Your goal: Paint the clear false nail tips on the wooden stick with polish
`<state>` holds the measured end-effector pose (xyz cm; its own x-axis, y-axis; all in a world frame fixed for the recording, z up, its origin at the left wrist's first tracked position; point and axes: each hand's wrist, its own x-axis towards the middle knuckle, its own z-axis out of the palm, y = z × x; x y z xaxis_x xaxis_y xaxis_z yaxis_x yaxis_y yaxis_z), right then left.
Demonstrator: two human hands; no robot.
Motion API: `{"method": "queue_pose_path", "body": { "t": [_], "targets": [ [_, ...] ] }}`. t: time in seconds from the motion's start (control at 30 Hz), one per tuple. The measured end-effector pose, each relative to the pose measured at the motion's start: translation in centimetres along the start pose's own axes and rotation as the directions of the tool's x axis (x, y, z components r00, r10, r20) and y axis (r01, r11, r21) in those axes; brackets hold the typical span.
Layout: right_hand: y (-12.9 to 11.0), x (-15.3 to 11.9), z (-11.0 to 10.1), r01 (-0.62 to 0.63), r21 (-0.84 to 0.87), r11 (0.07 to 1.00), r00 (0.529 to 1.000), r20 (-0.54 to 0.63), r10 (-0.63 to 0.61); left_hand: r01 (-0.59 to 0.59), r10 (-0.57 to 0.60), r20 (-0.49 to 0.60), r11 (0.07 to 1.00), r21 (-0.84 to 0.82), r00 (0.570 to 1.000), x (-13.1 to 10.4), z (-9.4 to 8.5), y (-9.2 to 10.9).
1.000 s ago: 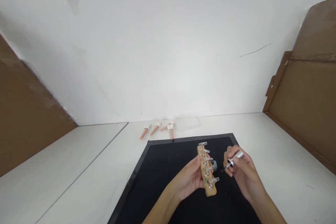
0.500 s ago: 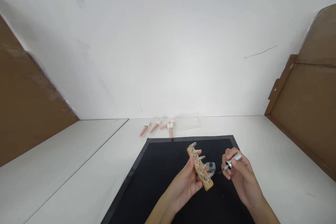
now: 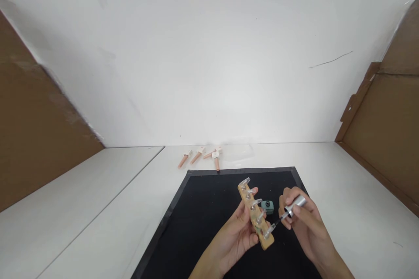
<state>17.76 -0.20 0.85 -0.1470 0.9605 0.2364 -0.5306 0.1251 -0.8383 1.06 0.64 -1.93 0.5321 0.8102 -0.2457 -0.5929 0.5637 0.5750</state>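
My left hand (image 3: 238,234) is closed round a wooden bar (image 3: 255,218) that carries several clear nail tips on small silver mounts. The bar slants from upper left to lower right. My right hand (image 3: 304,222) pinches a silver cap with a thin brush (image 3: 296,206). The dark brush end is at the lowest nail tip (image 3: 269,230), seemingly touching it. Between the hands, a small green bottle (image 3: 267,207) stands on the black mat, its dark round mouth facing up.
Several pink-handled bottles with white ends (image 3: 216,160) lie behind the black mat (image 3: 203,209) on the white table. Beside them is a clear plastic piece (image 3: 240,151). Brown cardboard panels (image 3: 386,122) flank both sides, and a white wall rises behind.
The brush has moved from open space beside the bar to the lowest nail tip. Both hands appear slightly lower and further right, and the whole view has shifted a little.
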Motion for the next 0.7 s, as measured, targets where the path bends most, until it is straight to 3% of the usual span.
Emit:
{"method": "queue_pose_path", "body": {
  "t": [0.2,0.7],
  "targets": [
    [0.0,0.03,-0.06,0.035,-0.04,0.999,0.997,0.065,-0.032,-0.008,0.008,-0.002,1.0,-0.004,1.0,0.01,0.1,-0.08],
    [0.05,-0.09,-0.24,0.021,-0.081,0.996,0.997,0.08,-0.015,-0.036,0.038,0.058,0.999,-0.028,0.998,0.28,-0.06,-0.34]
  ]
}}
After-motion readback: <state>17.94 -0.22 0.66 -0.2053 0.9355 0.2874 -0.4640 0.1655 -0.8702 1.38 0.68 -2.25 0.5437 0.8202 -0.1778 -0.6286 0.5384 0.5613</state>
